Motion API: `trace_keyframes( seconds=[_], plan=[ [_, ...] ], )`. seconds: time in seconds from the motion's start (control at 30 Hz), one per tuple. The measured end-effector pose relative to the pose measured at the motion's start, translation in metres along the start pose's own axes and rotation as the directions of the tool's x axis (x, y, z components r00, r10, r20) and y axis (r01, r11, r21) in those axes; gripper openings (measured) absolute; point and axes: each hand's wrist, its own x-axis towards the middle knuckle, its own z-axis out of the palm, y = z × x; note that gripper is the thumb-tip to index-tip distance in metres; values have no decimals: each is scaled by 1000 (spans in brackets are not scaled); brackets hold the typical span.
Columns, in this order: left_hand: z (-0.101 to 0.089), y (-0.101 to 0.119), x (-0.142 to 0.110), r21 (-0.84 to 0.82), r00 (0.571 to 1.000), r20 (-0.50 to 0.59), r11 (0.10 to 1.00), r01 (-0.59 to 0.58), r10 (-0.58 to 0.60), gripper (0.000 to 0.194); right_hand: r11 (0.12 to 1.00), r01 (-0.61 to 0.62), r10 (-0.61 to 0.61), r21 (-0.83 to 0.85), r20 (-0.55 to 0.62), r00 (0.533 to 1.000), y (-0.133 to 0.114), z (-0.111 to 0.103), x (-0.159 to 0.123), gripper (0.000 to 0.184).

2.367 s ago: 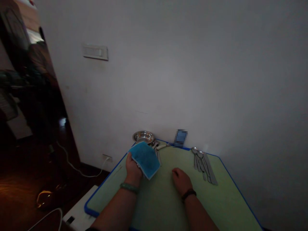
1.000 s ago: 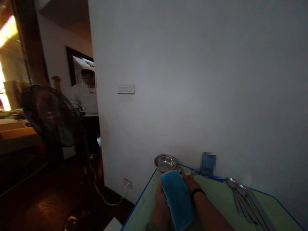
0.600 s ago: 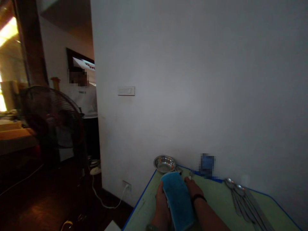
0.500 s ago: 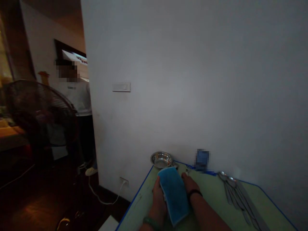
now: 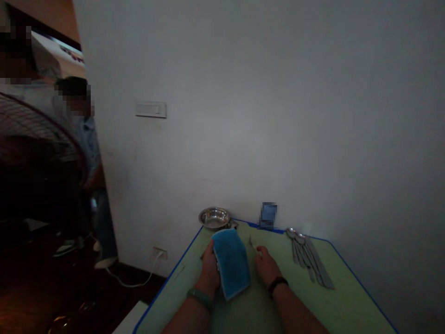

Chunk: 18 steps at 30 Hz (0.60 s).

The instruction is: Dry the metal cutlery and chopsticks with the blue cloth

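My left hand (image 5: pixel 209 266) grips a blue cloth (image 5: pixel 232 262) with a pale edge by its left side, fingers partly hidden behind it. My right hand (image 5: pixel 267 266) is closed round the handle of a slim metal piece of cutlery (image 5: pixel 252 243). Its narrow curved head points away from me, and whether it is a spoon or a fork I cannot tell. A small gap separates this hand from the cloth. Beyond the cloth, a shiny steel bowl (image 5: pixel 214 218) stands at the table's far left corner. Several metal spoons (image 5: pixel 301 241) lie in a row to the right.
The green table (image 5: pixel 313 306) has a blue edge and meets a white wall (image 5: pixel 278 116). A phone-like blurred object (image 5: pixel 268 215) leans there. On the left are a large fan (image 5: pixel 38 120), two people, and a white cable (image 5: pixel 135 285) plugged in low on the wall.
My right hand has come away from the cloth, and the cutlery in it now shows. The view has swung right, and a second person has appeared at the left.
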Motion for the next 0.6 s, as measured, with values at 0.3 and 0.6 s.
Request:
trace_keyframes(
  seconds=[0.3, 0.6],
  plan=[
    [7, -5, -5, -43, 996, 90, 999, 25, -21, 36, 913, 110, -42, 393, -178, 983, -1, -8, -31, 48],
    [13, -9, -7, -37, 993, 83, 996, 82, -78, 40, 879, 322, -324, 350, -55, 944, 28, 26, -12, 56]
  ],
)
